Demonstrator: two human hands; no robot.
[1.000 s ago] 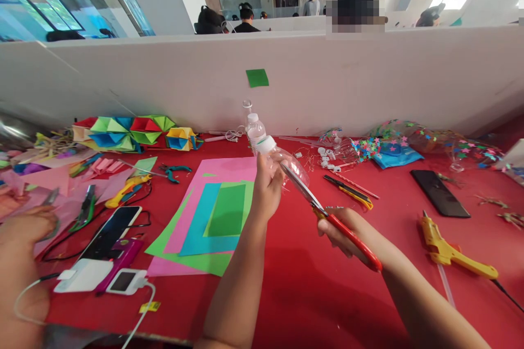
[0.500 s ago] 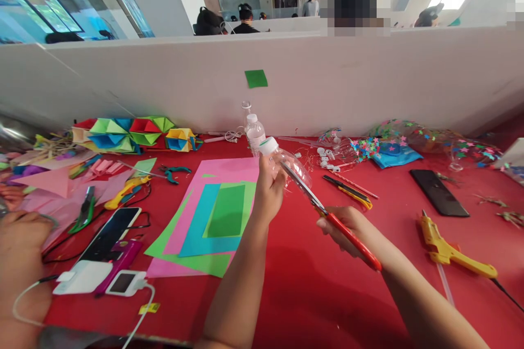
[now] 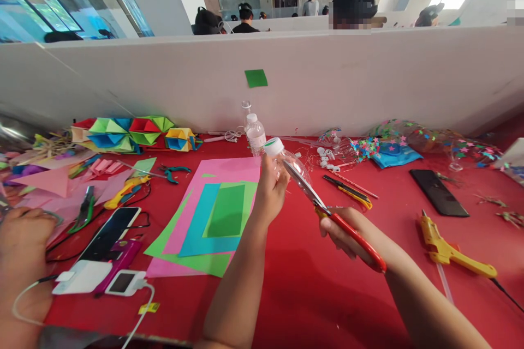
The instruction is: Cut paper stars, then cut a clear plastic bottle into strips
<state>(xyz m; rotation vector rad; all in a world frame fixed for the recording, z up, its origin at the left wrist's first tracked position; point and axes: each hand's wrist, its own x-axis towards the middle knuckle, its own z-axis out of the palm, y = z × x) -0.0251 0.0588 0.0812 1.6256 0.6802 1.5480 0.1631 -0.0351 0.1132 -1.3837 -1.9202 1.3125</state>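
My left hand (image 3: 273,188) is closed around a clear plastic bottle piece (image 3: 302,170) with a white cap (image 3: 273,146), held tilted above the red table. In my right hand (image 3: 347,232) is a pair of scissors (image 3: 360,242) with red handles. Their metal blades point up and left, against the side of the bottle piece. Whether the blades pass through the plastic is hard to make out. Behind the cap stands another clear bottle (image 3: 255,133), upright by the partition.
Coloured paper sheets (image 3: 192,218) lie left of my arm. A utility knife (image 3: 347,192), a black phone (image 3: 439,192) and a yellow glue gun (image 3: 454,253) lie to the right. At far left rests another person's hand (image 3: 27,229) beside pink paper scraps. A partition (image 3: 164,82) borders the back.
The capped bottle piece has shifted slightly to the right in my left hand. My right hand and the scissors have moved slightly right and down.
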